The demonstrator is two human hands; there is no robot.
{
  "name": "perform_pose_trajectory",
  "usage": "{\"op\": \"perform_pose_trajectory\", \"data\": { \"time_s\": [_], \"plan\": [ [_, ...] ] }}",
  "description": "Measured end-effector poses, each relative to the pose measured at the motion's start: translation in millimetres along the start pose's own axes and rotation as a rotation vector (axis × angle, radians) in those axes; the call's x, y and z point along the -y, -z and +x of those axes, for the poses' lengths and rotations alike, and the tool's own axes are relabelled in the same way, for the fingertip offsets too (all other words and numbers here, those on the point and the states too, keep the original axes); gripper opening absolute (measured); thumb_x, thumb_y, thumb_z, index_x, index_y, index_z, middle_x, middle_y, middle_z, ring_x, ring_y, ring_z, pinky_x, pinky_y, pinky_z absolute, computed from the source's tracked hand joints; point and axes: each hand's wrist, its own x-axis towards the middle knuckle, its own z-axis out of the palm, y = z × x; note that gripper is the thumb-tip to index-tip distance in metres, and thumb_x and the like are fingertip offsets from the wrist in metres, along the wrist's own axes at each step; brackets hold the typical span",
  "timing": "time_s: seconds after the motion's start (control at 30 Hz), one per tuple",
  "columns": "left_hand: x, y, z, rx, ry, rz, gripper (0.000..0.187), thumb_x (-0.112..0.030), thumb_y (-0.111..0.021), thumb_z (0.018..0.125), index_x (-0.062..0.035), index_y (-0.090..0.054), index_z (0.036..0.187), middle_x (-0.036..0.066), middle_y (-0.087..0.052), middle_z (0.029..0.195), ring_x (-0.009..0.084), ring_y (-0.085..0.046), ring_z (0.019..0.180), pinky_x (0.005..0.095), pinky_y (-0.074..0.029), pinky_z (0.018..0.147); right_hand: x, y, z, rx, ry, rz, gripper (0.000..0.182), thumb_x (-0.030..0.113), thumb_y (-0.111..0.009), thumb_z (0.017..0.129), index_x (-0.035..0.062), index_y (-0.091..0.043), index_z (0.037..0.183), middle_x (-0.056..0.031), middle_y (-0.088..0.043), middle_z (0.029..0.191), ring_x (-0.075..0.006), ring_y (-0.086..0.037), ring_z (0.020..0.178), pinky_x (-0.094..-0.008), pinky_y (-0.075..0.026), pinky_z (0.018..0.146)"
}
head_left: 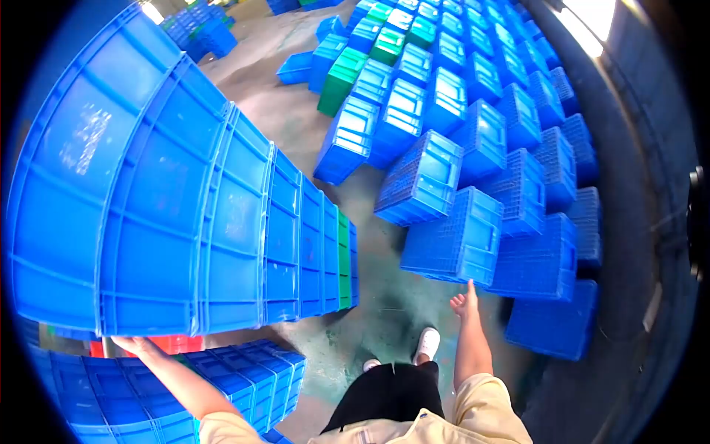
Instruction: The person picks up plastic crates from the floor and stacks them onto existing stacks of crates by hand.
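At the lower left, my left hand point(133, 344) touches the lower edge of a tall stack of blue crates point(155, 200); its fingers are partly hidden by the stack, so its grip cannot be made out. My right hand point(464, 302) is held out at the centre right, just below the near blue crate point(455, 237). Its index finger points toward that crate's edge, the other fingers are loosely curled, and nothing is in it. A green crate point(344, 259) sits within the left stack.
Many stacks of blue crates point(481, 133), a few of them green, fill the right and far side. Another blue stack point(251, 377) stands at the lower left beside a red crate point(174, 344). Grey-green floor point(362, 296) runs between the stacks. A dark wall point(651, 185) is on the right.
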Motion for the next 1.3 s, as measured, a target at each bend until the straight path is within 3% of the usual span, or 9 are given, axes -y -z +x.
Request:
{"op": "perform_pose_trajectory", "data": {
  "time_s": [0.2,0.4,0.43,0.57,0.77,0.9,1.0,1.27,1.3],
  "plan": [
    [-53.5,-22.7,-12.5,-0.014,0.04,0.075,0.068,-0.046,-0.061,0.068,0.0055,-0.046,0.11,0.014,-0.054,0.102,0.0209,-0.052,0.091,0.0307,-0.044,0.079,-4.5,-11.3,136.5,0.205,0.027,0.517,0.039,0.04,-0.061,0.073,0.0061,-0.055,0.09,-0.0075,-0.059,0.083,-0.022,-0.056,0.072,-0.0344,-0.049,0.064],
    [-78.5,-47.9,-19.5,0.013,-0.02,0.138,0.057,-0.038,-0.056,0.073,0.0057,-0.046,0.109,0.015,-0.054,0.102,0.0215,-0.053,0.09,0.0306,-0.045,0.077,5.3,-31.1,77.4,-0.149,-0.167,0.311,0.031,0.032,-0.056,0.08,0.0057,-0.054,0.095,-0.0071,-0.056,0.085,-0.0217,-0.054,0.077,-0.0353,-0.045,0.072],
    [-82.1,-49.3,-22.4,0.013,-0.047,0.138,0.055,-0.037,-0.056,0.074,0.0057,-0.046,0.109,0.015,-0.054,0.102,0.0217,-0.054,0.09,0.0306,-0.046,0.077,-4.5,-12.9,120.2,0.268,-0.073,0.469,0.032,0.031,-0.058,0.079,0.0044,-0.053,0.096,-0.0092,-0.056,0.087,-0.0232,-0.054,0.081,-0.0359,-0.045,0.076],
    [-91.2,-66.7,-22.0,0.055,-0.135,0.101,0.048,-0.031,-0.052,0.078,0.0058,-0.046,0.109,0.016,-0.054,0.102,0.0221,-0.054,0.089,0.0306,-0.047,0.076,-20.4,-4.8,139.5,0.256,0.059,0.47,0.032,0.029,-0.06,0.078,0.0046,-0.053,0.098,-0.0107,-0.057,0.092,-0.0234,-0.055,0.082,-0.0342,-0.046,0.074],
    [-90.0,-75.7,-13.9,0.086,-0.197,-0.123,0.038,-0.023,-0.047,0.084,0.006,-0.046,0.108,0.017,-0.054,0.102,0.0228,-0.055,0.087,0.0306,-0.048,0.074,-36.4,18.8,-15.8,0.191,0.153,0.305,0.036,0.032,-0.067,0.057,0.0072,-0.051,0.077,-0.0071,-0.054,0.073,-0.0206,-0.052,0.06,-0.0332,-0.049,0.059],
    [-101.8,-85.6,-1.6,-0.243,0.478,-1.144,0.036,-0.023,-0.048,0.085,0.0001,-0.044,0.113,0.01,-0.053,0.107,0.0244,-0.054,0.092,0.0356,-0.048,0.075,-49.9,51.4,-123.5,0.156,0.264,0.271,0.037,0.036,-0.066,0.053,0.01,-0.05,0.074,-0.0069,-0.048,0.068,-0.0211,-0.046,0.061,-0.0331,-0.044,0.061],
    [-106.3,-85.7,0.0,-0.064,0.475,-1.326,0.026,-0.019,-0.045,0.087,-0.0078,-0.045,0.11,0.007,-0.055,0.102,0.0209,-0.055,0.091,0.0364,-0.049,0.073,-66.5,68.3,-191.1,-0.001,0.313,0.295,0.038,0.037,-0.065,0.051,0.0113,-0.052,0.075,-0.0081,-0.049,0.066,-0.0233,-0.046,0.06,-0.0349,-0.044,0.06],
    [-120.6,-55.7,12.6,0.183,0.576,-1.394,0.008,-0.012,-0.046,0.086,-0.008,-0.044,0.092,0.011,-0.057,0.085,0.0228,-0.06,0.063,0.0372,-0.052,0.058,-53.2,23.9,-485.1,0.598,0.833,0.412,0.027,0.024,-0.061,0.065,0.0084,-0.054,0.086,-0.0069,-0.061,0.08,-0.0205,-0.059,0.067,-0.0341,-0.052,0.054],
    [-103.0,-42.9,13.7,0.522,0.673,-1.283,0.01,-0.013,-0.048,0.085,-0.0069,-0.044,0.092,0.011,-0.057,0.084,0.0229,-0.06,0.063,0.0348,-0.051,0.058,-48.3,22.7,-513.8,0.777,0.874,0.356,0.028,0.017,-0.058,0.067,0.0106,-0.054,0.095,-0.0075,-0.061,0.086,-0.021,-0.06,0.073,-0.0414,-0.054,0.053]
  ]
}}
